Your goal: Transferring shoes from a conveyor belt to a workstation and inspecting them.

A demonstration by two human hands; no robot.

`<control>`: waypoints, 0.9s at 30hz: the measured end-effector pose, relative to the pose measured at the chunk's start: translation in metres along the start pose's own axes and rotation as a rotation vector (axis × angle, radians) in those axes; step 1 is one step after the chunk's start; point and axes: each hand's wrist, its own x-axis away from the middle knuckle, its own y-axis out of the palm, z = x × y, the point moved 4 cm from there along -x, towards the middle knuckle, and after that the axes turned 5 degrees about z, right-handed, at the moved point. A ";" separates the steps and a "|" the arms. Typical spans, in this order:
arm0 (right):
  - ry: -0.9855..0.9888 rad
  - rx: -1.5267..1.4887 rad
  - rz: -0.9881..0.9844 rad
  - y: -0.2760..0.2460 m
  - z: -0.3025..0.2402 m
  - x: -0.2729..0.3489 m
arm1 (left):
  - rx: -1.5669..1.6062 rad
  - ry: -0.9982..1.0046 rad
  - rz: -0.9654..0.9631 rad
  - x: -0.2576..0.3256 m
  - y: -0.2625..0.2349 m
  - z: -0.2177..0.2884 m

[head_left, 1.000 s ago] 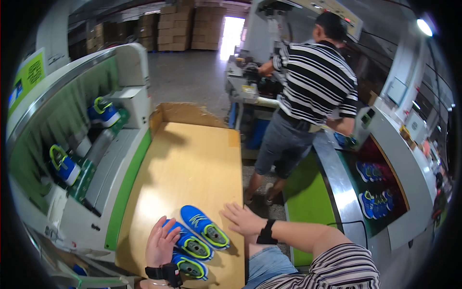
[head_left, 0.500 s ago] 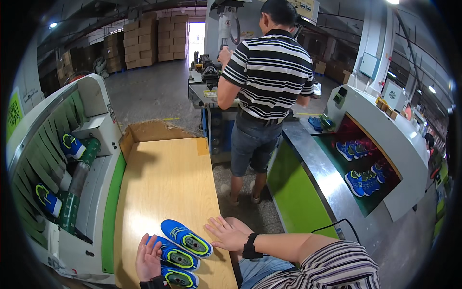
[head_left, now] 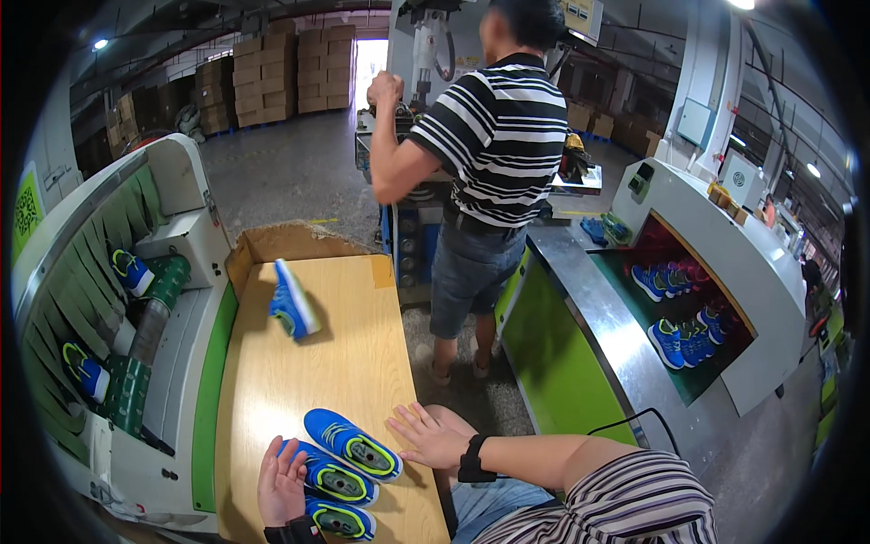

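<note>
Three blue shoes (head_left: 352, 444) lie lined up at near end of bench (head_left: 362, 363) btwn both hands, left (head_left: 281, 471) & right (head_left: 433, 437) open flat, gripping nothing; 4th shoe (head_left: 292, 301) lies apart near far end, not yet w/ row.

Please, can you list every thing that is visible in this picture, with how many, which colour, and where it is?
Shoes near the hands: three, blue with yellow-green insides, near end of the table.
Single shoe: one, blue, tilted on edge at the far end of the table.
Table: one, light wood, centre.
Conveyor machine: one, white and green, left, carrying blue shoes.
Right machine: one, white and green, several blue shoes inside.
Co-worker: one, striped shirt, standing beyond the table, back turned.
Cardboard boxes: many, brown, stacked far behind.
Left hand: open, touching the shoes.
Right hand: open, flat, beside the shoes.
</note>
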 end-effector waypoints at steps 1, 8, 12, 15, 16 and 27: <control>-0.005 -0.004 0.010 0.001 0.000 0.000 | 0.004 -0.001 0.000 0.000 -0.001 0.000; -0.004 0.003 0.002 -0.001 -0.002 0.000 | 0.030 -0.014 -0.015 0.000 -0.002 0.002; 0.008 -0.016 -0.021 0.000 -0.001 -0.001 | 0.036 -0.021 -0.014 -0.003 -0.005 -0.002; 0.017 -0.019 -0.032 -0.001 -0.002 0.000 | 0.032 -0.022 -0.012 -0.002 -0.004 -0.001; 0.018 -0.020 -0.035 -0.002 -0.002 0.000 | 0.031 -0.022 -0.011 -0.002 -0.003 -0.001; 0.023 -0.007 -0.049 -0.003 -0.002 -0.001 | 0.028 -0.018 -0.011 -0.002 -0.003 0.000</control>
